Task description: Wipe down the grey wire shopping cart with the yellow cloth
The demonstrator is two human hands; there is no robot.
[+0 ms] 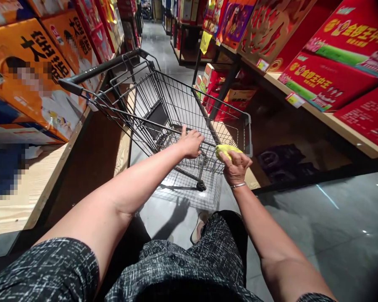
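A grey wire shopping cart [189, 96] stands in front of me, turned so that one long side faces me and its handle [103, 69] points to the left. My left hand [191, 143] is on the near top rail, with its fingers bent over the wire. Farther right along the same rail, my right hand [237, 165] grips a yellow cloth [227, 150] near the cart's corner. The cloth touches the rail, and part of it is covered by my fingers. Bare wire mesh shows inside the basket.
Orange boxes [25, 79] are stacked on a wooden shelf at the left. Red boxes [318, 79] fill the right shelf, with dark packages [280, 159] beneath. Black shelf posts flank the cart closely. A tiled aisle [159, 42] runs away ahead.
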